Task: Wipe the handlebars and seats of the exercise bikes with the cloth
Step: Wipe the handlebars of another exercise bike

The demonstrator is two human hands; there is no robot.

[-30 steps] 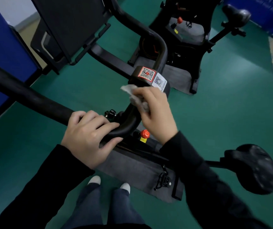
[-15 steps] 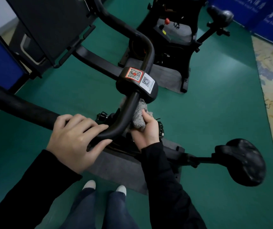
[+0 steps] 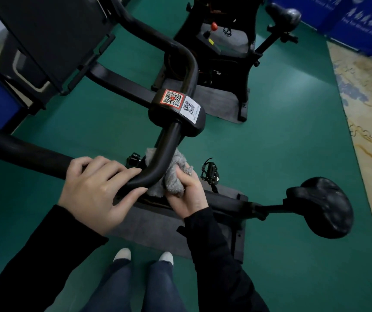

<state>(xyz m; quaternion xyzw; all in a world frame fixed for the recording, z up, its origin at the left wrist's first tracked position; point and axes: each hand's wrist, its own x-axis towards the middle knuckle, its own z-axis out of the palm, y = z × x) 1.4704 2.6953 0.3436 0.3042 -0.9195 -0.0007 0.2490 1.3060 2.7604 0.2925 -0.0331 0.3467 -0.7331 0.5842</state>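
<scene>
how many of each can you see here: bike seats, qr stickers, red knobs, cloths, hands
seats: 2
qr stickers: 2
red knob: 1
cloth: 1
hands: 2, left gripping the handlebar, right holding the cloth
total: 8

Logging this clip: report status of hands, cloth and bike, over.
Left hand grips the black tubular handlebar. Right hand holds the fluffy grey cloth against the bar's bend. Black padded seat untouched. Nothing blocks the bar.
</scene>
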